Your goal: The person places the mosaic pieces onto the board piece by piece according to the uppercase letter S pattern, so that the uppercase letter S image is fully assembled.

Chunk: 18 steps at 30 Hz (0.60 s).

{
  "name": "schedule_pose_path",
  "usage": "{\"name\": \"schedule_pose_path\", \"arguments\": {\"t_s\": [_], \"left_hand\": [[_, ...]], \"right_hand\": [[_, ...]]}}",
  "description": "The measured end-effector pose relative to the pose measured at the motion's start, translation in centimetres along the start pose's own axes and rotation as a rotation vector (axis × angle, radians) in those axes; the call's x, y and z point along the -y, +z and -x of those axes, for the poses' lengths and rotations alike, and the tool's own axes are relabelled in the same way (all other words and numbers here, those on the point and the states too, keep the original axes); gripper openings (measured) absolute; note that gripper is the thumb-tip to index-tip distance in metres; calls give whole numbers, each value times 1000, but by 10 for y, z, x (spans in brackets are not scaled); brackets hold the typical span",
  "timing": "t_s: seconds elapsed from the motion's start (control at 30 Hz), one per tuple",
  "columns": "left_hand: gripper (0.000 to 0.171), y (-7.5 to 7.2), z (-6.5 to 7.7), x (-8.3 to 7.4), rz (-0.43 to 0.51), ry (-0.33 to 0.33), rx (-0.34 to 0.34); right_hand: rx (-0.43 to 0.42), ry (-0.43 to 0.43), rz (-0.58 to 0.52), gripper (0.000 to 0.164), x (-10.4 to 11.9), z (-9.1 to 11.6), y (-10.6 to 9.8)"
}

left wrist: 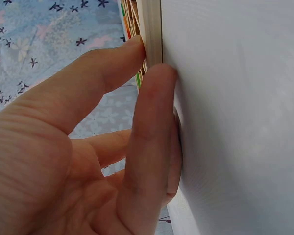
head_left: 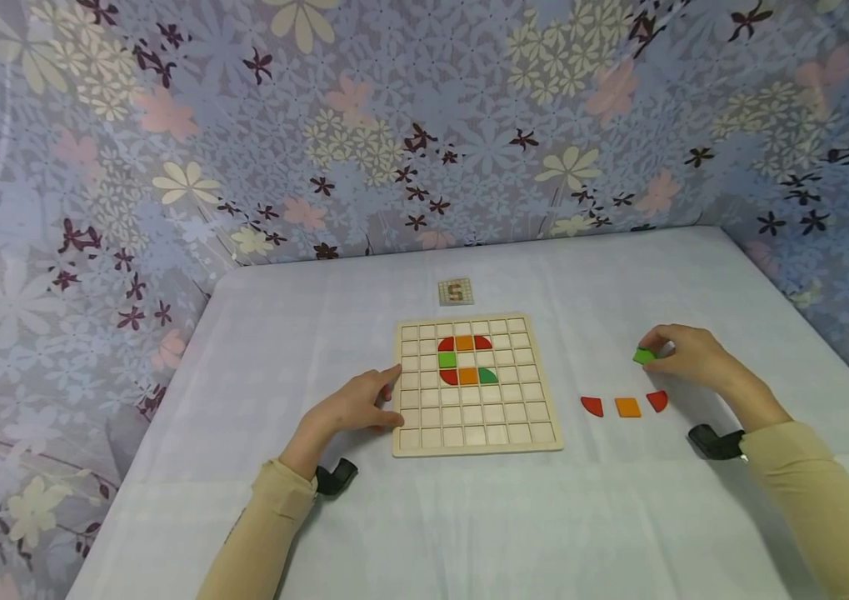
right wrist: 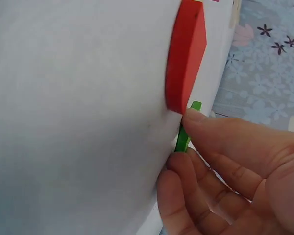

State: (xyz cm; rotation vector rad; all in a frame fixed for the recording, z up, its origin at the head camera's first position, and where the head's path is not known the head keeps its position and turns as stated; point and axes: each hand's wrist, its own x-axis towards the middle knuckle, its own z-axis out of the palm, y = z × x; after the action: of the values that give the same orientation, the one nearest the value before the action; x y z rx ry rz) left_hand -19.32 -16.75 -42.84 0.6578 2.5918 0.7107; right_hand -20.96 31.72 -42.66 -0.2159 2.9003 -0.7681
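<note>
The wooden grid board (head_left: 471, 415) lies flat near the middle of the white-covered table (head_left: 514, 521) in the head view. It carries 7 pieces: 3 red quarter-rounds, 2 orange squares, 1 light green square and 1 dark green quarter-round (head_left: 487, 376). The left hand (head_left: 352, 402) has its thumb and index finger spread, touching the board's left edge. To the right of the board, the right hand (head_left: 682, 357) pinches a green piece (head_left: 643, 357) between thumb and fingers. Nearer the person, 2 loose red quarter-rounds flank a loose orange square (head_left: 627, 407) on the table. A small patterned card (head_left: 456, 292) lies beyond the board, and floral fabric (head_left: 409, 125) hangs behind.

The left wrist view shows the board edge-on at the top, with 2 fingertips against its side and the other fingers lying below.

In the right wrist view, the green piece is tilted in the pinch, just beside a red piece (right wrist: 186, 56); whether it touches the table, I cannot tell.
</note>
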Motion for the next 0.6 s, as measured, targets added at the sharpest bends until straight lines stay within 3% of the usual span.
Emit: {"name": "schedule_pose_path", "arguments": {"t_s": [0.13,0.33,0.6], "left_hand": [[83,0,0,0,-1,-1,4],[83,1,0,1,1,0,3],[83,0,-1,0,-4,-3,11]], "right_hand": [[-58,-56,-22,29,11,2,-7],[-145,-194,-61,27,45,5,-23],[-133,-310,-126,25,92,3,-15]]}}
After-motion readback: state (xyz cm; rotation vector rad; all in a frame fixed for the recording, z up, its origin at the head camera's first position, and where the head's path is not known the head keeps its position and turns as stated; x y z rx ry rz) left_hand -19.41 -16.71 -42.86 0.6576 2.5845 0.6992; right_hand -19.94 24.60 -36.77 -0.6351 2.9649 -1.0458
